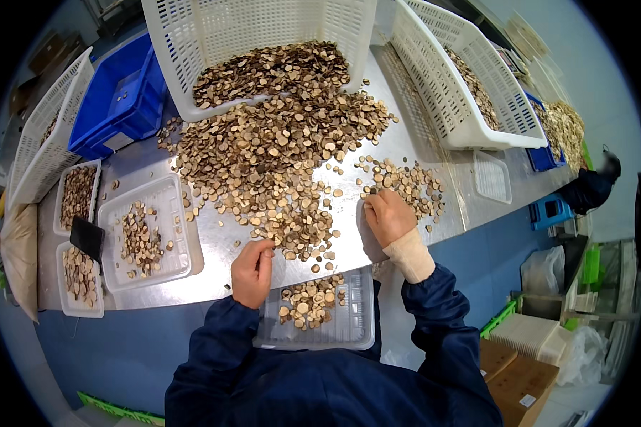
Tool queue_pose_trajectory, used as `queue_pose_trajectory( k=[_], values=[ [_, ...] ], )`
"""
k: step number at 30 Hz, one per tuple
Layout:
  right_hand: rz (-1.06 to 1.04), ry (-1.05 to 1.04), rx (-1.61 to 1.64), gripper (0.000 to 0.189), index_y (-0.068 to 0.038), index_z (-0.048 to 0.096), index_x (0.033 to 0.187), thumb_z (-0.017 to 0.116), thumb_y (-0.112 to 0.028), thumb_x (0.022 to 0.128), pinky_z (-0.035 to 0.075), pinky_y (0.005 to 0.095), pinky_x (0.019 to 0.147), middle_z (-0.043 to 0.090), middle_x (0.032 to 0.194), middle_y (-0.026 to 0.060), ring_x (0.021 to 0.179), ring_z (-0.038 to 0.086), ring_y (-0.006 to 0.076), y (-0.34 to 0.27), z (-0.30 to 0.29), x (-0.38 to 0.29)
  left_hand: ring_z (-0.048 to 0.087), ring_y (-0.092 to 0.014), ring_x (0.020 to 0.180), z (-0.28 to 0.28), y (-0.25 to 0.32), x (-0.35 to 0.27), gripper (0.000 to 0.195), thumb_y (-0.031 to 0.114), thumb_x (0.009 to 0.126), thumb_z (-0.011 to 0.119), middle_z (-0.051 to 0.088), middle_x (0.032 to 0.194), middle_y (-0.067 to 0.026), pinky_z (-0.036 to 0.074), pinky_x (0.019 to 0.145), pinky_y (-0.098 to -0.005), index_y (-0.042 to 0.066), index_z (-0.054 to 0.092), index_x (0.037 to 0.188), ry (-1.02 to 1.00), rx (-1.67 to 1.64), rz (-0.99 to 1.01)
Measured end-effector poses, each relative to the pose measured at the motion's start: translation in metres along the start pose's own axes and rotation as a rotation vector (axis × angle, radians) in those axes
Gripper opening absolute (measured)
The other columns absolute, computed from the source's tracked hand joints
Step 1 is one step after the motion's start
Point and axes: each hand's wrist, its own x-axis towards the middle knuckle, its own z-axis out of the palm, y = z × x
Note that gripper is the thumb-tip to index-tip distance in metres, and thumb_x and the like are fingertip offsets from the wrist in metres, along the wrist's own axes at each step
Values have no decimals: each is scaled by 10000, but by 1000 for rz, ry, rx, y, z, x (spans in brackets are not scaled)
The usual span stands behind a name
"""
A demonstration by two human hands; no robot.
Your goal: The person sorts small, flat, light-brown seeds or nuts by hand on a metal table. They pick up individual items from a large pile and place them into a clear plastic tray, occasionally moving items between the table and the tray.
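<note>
Dried root slices (267,144) spill from a tipped white perforated plastic crate (256,26) into a large heap on the steel table (213,288). My left hand (252,272) has curled fingers at the heap's near left edge; whether a slice is between finger and thumb cannot be told. At the left edge of a smaller pile of slices (411,187), my right hand (389,216) has its fingers bent down, their tips partly hidden. Below the table edge, a clear plastic tray (355,320) at my lap holds more slices.
Left are a clear tray (107,240) of slices, two smaller white trays (99,184) (64,293), a black phone (87,238) and a blue crate (107,101). Right stand a white crate (448,101) and a clear lid (491,176). A person (593,184) sits far right.
</note>
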Motion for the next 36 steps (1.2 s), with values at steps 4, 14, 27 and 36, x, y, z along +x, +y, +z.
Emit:
queue_pose_trajectory(
  k=[4,14,27,36],
  values=[
    [-51,-14,-46,78,-74,660,887,666,-103,815,504,402,678,575,811,93,782,603,303,-2,-5,3,574,-157,647,0,-1,0,161,-41,927,522,600,823,-91,448,569,-264,-5,620,1049,-3,-2,-10],
    [189,-79,230,136,-38,689,958,621,-127,881,528,395,733,680,926,144,848,656,329,6,-17,-2,582,-159,655,1,1,0,164,-42,928,516,608,830,-94,451,565,-264,-3,624,1045,3,-9,-8],
    [131,-3,212,81,-62,673,939,639,-108,882,515,391,689,618,856,122,797,627,322,-4,-17,-27,596,-180,665,0,1,0,159,-38,928,520,605,822,-99,459,571,-278,-6,621,1046,-9,18,-28],
    [122,24,161,127,-61,642,1003,641,-96,881,513,361,696,588,860,112,791,618,300,-10,2,-14,554,-131,724,0,2,0,141,-18,965,506,588,847,-72,431,630,-247,-19,617,1053,-14,6,-1]
  ],
)
